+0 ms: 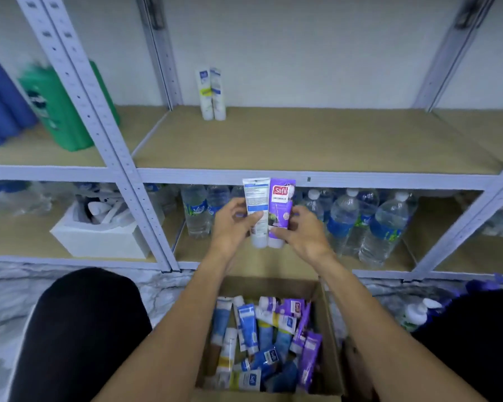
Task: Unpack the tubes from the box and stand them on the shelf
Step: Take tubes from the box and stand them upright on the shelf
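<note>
- Box (273, 287) near edge was cut off by the frame bottom. Loose tubes (262, 343) were piled and overlapping inside, count unreadable.
- Left hand (233, 224) gripped the white tube (256, 195); right hand (299, 230) gripped the purple tube (282, 198).
- These 2 tubes were upright, caps down and side by side touching, in front of the shelf's front edge and above the box. Fingers hid parts of their lower halves.
- Shelf (317, 140): 2 standing tubes (213, 94) touched at the back-left corner, with bare board out to the front and right edges.
- Water bottles (381, 227) on the lower shelf were blurred and partly hidden by the hands, so no count.
</note>
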